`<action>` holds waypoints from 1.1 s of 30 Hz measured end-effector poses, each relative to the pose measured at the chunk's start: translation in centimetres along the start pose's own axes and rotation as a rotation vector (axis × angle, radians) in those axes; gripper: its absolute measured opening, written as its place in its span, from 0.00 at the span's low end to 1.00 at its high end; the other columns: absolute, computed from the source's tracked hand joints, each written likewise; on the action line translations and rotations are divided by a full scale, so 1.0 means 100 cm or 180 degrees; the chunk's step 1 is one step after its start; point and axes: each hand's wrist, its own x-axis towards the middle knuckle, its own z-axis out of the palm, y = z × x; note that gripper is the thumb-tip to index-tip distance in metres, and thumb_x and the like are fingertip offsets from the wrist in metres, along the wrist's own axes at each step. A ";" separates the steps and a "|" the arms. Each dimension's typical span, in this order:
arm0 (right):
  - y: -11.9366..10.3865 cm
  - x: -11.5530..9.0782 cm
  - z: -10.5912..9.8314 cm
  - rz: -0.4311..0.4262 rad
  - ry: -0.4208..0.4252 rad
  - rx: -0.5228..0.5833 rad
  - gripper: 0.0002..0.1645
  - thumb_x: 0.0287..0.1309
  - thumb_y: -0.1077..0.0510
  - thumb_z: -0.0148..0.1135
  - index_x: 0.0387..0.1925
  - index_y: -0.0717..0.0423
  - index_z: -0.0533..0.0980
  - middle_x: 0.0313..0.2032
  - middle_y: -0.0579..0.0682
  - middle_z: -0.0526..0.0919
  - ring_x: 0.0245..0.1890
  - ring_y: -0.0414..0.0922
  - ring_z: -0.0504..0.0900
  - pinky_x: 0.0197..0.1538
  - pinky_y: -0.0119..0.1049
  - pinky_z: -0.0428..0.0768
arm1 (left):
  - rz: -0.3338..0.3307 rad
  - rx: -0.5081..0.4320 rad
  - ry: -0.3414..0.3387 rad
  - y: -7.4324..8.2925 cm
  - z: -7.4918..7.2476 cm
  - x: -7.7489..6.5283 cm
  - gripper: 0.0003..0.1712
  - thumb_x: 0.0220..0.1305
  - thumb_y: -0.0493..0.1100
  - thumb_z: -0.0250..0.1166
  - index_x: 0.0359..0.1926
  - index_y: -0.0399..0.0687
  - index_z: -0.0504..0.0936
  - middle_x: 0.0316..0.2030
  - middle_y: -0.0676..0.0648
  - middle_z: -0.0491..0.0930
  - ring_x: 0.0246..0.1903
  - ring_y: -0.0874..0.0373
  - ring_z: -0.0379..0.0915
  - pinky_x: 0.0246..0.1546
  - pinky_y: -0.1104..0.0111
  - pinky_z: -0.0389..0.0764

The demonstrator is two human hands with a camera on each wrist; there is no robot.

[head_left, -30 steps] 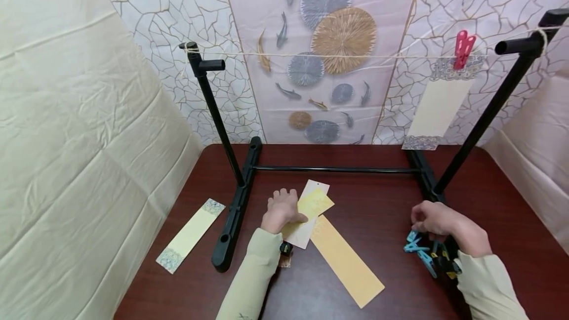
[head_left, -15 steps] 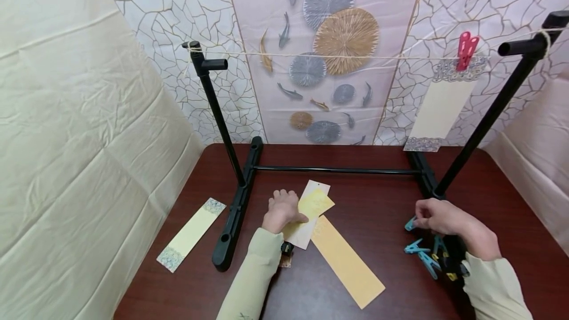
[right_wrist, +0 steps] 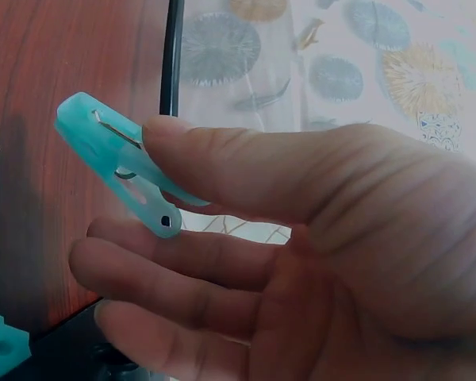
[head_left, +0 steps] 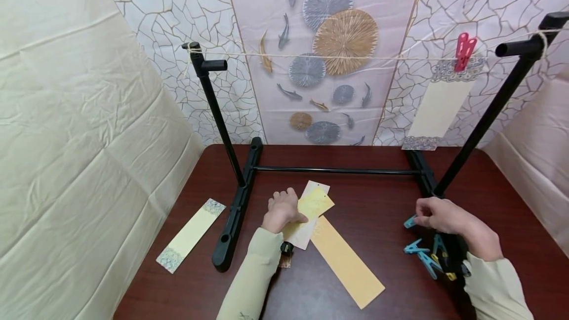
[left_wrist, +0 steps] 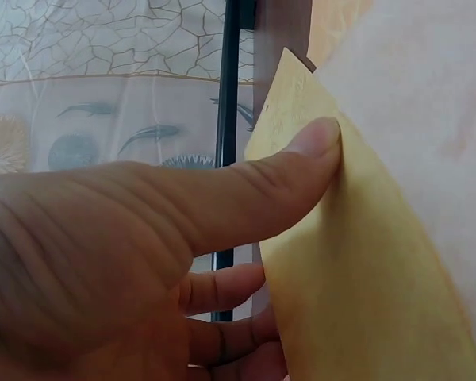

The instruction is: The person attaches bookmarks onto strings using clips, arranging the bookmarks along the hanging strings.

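My left hand pinches a yellow paper card, its thumb on the face and its fingers behind the edge. Under that card in the head view, a white card with a small hole shows at both ends. A longer orange-yellow card lies just right of them on the table. Between thumb and fingers, my right hand holds a turquoise clothespin, its jaws closed. Several more clothespins, turquoise and dark, lie below that hand.
A black stand carries a string between its two uprights. At the right, a pink clothespin holds a cream card with patterned ends on the string. Another patterned card lies left of the stand's foot.
My right hand has taken a turquoise clothespin from the pile and raised it slightly, then stayed nearly still. The left hand keeps its place on the yellow card.
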 end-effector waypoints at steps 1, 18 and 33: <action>0.000 0.000 0.000 0.0001 0.0002 -0.0004 0.12 0.55 0.54 0.63 0.24 0.50 0.68 0.18 0.42 0.69 0.17 0.39 0.69 0.22 0.32 0.68 | 0.0003 -0.0035 0.0005 0.000 0.000 0.000 0.38 0.35 0.62 0.76 0.37 0.45 0.67 0.30 0.46 0.70 0.33 0.49 0.63 0.35 0.58 0.68; -0.015 -0.003 -0.005 0.0080 0.0188 -0.0048 0.13 0.61 0.47 0.56 0.28 0.51 0.72 0.21 0.46 0.74 0.23 0.41 0.72 0.25 0.35 0.67 | 0.0521 -0.0320 0.0284 0.000 -0.003 0.007 0.13 0.60 0.51 0.61 0.39 0.49 0.71 0.26 0.49 0.76 0.27 0.55 0.73 0.37 0.57 0.72; -0.031 -0.012 -0.013 0.0040 0.0735 -0.0057 0.18 0.60 0.43 0.56 0.41 0.53 0.71 0.30 0.47 0.79 0.25 0.41 0.73 0.26 0.35 0.70 | 0.0629 -0.0880 0.0637 0.010 -0.014 -0.001 0.07 0.66 0.49 0.52 0.41 0.55 0.72 0.25 0.55 0.73 0.23 0.60 0.68 0.28 0.62 0.66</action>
